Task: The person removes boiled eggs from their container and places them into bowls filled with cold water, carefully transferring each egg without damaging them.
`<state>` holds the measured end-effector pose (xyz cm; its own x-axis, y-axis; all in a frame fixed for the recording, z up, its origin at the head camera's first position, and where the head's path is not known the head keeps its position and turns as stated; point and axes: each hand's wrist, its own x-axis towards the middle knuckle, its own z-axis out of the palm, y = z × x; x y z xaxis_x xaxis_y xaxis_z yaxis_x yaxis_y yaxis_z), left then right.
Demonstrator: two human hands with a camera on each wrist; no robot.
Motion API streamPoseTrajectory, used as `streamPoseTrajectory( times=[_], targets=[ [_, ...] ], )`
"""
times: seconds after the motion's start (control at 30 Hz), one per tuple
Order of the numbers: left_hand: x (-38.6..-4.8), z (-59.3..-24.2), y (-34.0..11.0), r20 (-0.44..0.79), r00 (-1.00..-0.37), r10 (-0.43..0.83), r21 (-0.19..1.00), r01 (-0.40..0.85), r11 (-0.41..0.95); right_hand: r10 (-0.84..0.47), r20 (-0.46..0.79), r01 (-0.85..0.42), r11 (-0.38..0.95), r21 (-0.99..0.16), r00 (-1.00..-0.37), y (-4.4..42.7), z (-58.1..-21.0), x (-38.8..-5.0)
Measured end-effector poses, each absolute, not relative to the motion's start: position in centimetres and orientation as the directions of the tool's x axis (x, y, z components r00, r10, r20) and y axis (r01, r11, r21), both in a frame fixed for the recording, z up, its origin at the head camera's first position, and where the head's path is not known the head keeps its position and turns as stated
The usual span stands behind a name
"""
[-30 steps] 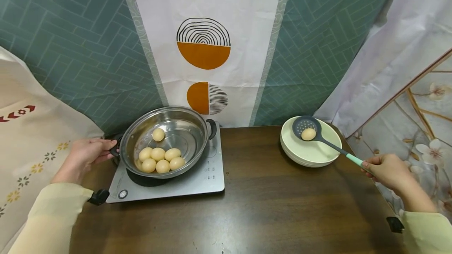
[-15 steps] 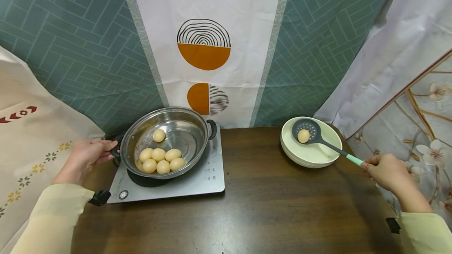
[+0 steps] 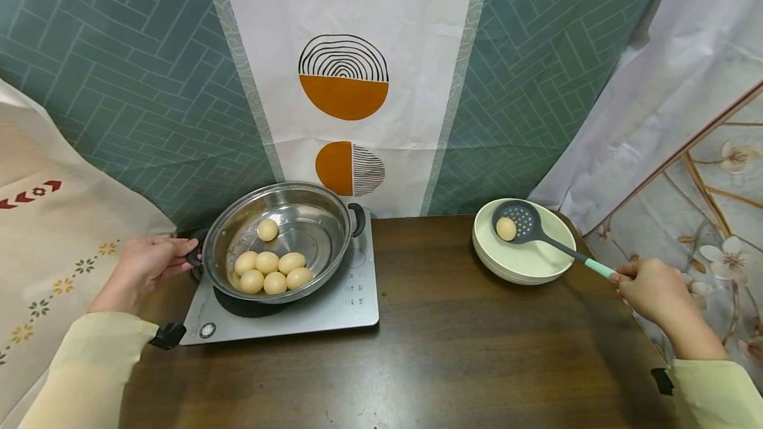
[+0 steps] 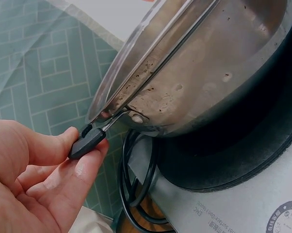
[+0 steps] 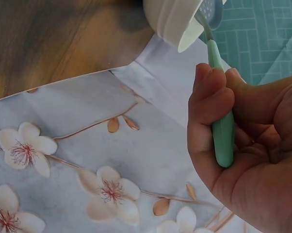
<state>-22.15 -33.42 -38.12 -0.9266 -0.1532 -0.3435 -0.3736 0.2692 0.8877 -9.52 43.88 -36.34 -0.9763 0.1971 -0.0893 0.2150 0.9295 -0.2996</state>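
On the left, my left hand point(image 3: 152, 260) pinches the black side handle point(image 4: 88, 143) of a wide steel pan point(image 3: 324, 217). Several pale eggs point(image 3: 267, 261) lie inside the pan, most bunched near its front side and one apart from them. At the right, my right hand point(image 3: 654, 288) grips the mint-green handle point(image 5: 222, 131) of a grey slotted skimmer point(image 3: 527, 220). The skimmer's head is over a pale green bowl point(image 3: 539, 260), and a single egg point(image 3: 506, 229) lies at its left edge. From the head view I cannot tell whether the skimmer touches the bowl.
The pan stands tilted on a silver induction cooker point(image 3: 352, 310), its near left side raised in the left wrist view. A black cable point(image 4: 124, 174) loops beside the cooker. Brown wooden table point(image 3: 453, 349) lies between the cooker and bowl. Patterned cloth hangs behind.
The egg on the skimmer has rolled from the head's middle to its left edge as the skimmer tilts. My right hand has shifted slightly; my left hand and the pan have stayed put.
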Motion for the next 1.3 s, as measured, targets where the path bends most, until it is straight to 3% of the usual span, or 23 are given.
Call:
streamPoseTrajectory(
  times=[0.8, 1.3],
  targets=[
    [-22.08, -38.08, -33.64, -0.353, -0.927, -0.126, 0.897, -0.373, 0.236, 0.217, 0.101, 0.187, 0.952, -0.243, -0.971, 43.1, -36.25, -9.87],
    [-22.23, -38.15, -33.59, -0.353, -0.927, -0.127, 0.894, -0.374, 0.245, 0.22, 0.114, 0.19, 0.954, -0.233, -0.969, 42.9, -35.93, -9.91]
  ],
)
